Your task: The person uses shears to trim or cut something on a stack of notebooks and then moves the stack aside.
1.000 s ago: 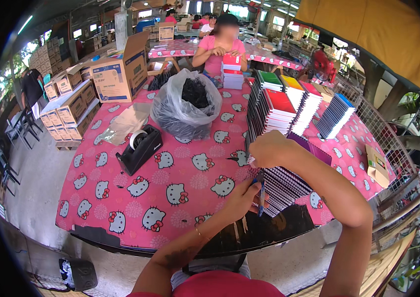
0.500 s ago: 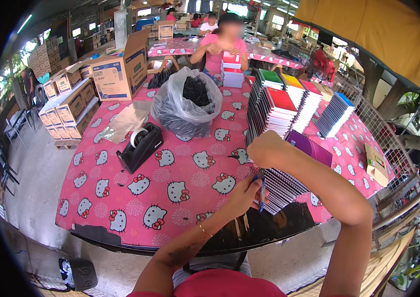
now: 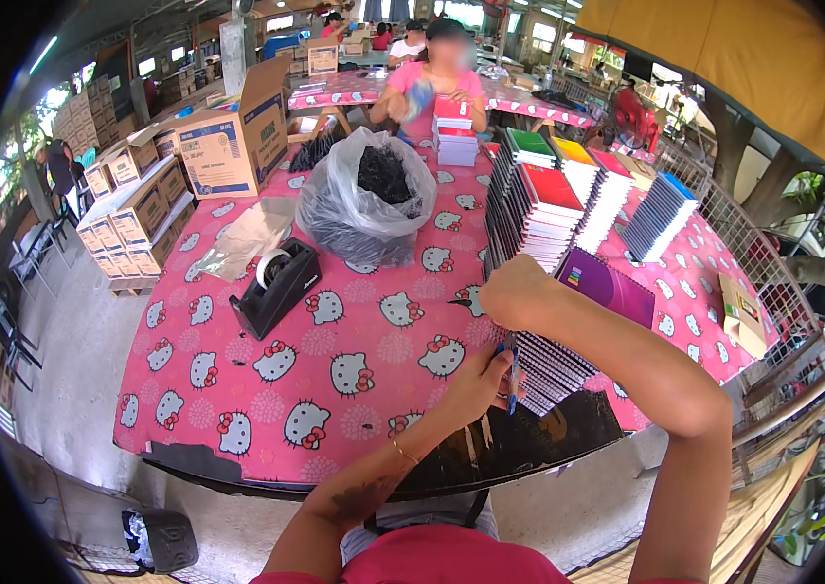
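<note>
My left hand (image 3: 479, 384) is closed around a slim blue-handled tool (image 3: 513, 375), held upright at the left edge of a stack of spiral-bound notebooks (image 3: 554, 375). The tool's exact kind is hard to make out. Just above it my right hand (image 3: 520, 295) is bent down in a closed grip over the stack's upper left part, its fingertips hidden behind the back of the hand. A purple-covered spiral notebook (image 3: 607, 285) lies beyond my right forearm. A small dark pointed piece sticks out left of the right hand.
A black tape dispenser (image 3: 276, 289) and a plastic bag of black coils (image 3: 364, 200) stand on the pink tablecloth (image 3: 276, 409). Tall notebook stacks (image 3: 554, 195) rise beyond my hands. An open carton (image 3: 228, 146) stands far left. A person (image 3: 444, 78) sits across the table.
My hands keep nearly the same place and grip at the stack. The person opposite has raised a blurred bluish object in one hand. The view has shifted slightly.
</note>
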